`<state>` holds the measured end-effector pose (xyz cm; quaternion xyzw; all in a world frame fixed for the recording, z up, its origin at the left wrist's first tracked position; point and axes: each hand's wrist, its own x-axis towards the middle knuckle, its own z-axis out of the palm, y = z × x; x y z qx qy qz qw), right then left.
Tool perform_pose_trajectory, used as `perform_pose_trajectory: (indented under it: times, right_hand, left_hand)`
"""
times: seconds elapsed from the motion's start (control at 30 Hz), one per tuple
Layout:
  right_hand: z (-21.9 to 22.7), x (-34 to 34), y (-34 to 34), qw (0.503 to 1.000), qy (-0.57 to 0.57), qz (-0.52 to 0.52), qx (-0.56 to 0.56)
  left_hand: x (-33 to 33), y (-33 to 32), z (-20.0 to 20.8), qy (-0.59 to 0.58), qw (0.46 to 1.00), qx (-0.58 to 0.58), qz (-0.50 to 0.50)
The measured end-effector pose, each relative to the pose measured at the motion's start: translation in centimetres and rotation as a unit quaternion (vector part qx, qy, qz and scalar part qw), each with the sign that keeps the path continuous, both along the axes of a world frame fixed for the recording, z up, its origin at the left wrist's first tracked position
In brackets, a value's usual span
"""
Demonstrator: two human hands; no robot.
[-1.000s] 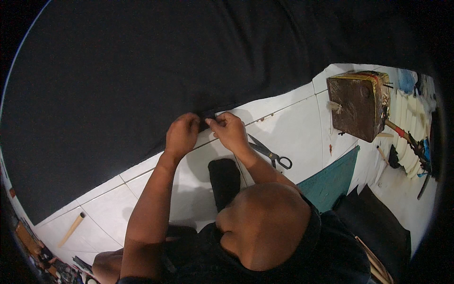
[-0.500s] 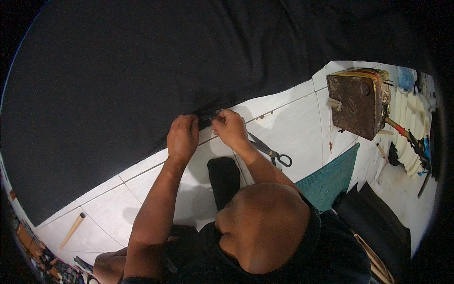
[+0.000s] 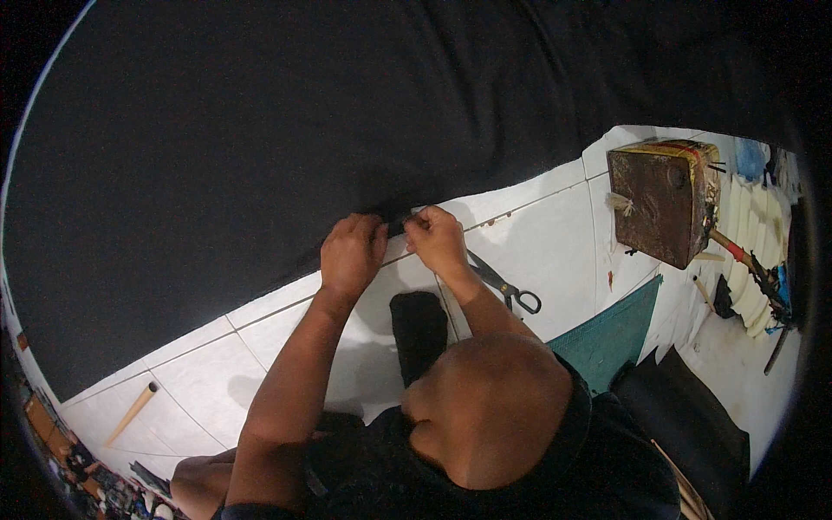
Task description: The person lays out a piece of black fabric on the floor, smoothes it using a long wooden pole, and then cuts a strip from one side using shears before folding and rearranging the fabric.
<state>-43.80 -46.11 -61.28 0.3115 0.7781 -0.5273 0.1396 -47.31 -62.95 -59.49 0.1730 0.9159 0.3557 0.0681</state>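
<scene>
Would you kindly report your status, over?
Left hand and right hand at near edge of large black cloth. Cloth partly wrinkled. Black scissors by right forearm, off cloth.

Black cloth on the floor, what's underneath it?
White tiles run up to the near edge of the black cloth, where the left hand and right hand are. What lies beneath is hidden, so I can't tell.

The black cloth (image 3: 243, 139) looks matt and soft, smooth apart from loose creases. Beneath it, the white floor tiles (image 3: 290, 325) have a smooth, faintly glossy finish. The scissors (image 3: 504, 289) look like dark metal. The brown box (image 3: 646, 208) is rough and stained; the teal mat (image 3: 607, 334) looks coarsely woven and matt.
</scene>
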Motion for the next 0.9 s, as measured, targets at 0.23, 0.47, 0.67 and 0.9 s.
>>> perform_pose_trajectory:
  times: [0.23,0.47,0.67,0.9]
  right_hand:
    - [0.1,1.1,1.6,0.991,0.019,0.077,0.11]
    - [3.4,3.8,3.1,0.986,0.067,0.079,0.13]
    - [6.3,14.8,8.5,0.962,0.001,0.089,0.258]
    - [1.8,24.6,12.9,0.925,0.075,0.188,0.322]
  left_hand:
    - [1.3,-1.2,1.4,0.036,0.995,-0.083,-0.031]
    - [1.5,-1.7,-0.8,0.082,0.99,-0.094,-0.066]
    - [1.6,-1.4,-0.3,0.07,0.987,-0.106,-0.1]
    - [1.8,1.3,-1.1,0.082,0.985,-0.086,-0.127]
